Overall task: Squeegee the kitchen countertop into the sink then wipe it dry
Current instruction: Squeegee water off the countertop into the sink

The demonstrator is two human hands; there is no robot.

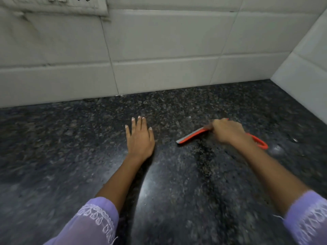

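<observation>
Head view: left hand [139, 138] flat on the dark granite counter [53, 156], fingers straight and slightly spread. Right hand [228, 130] curled round the red squeegee [191, 136] (blurred), blade down on the counter, nearer its back right corner, below the white tiled wall [159, 50].

Lilac sleeves [99, 220], white embroidered cuffs, seemingly sheer fabric, bare forearms

Orange squeegee [192, 136], seemingly black-speckled countertop [70, 147]
</observation>
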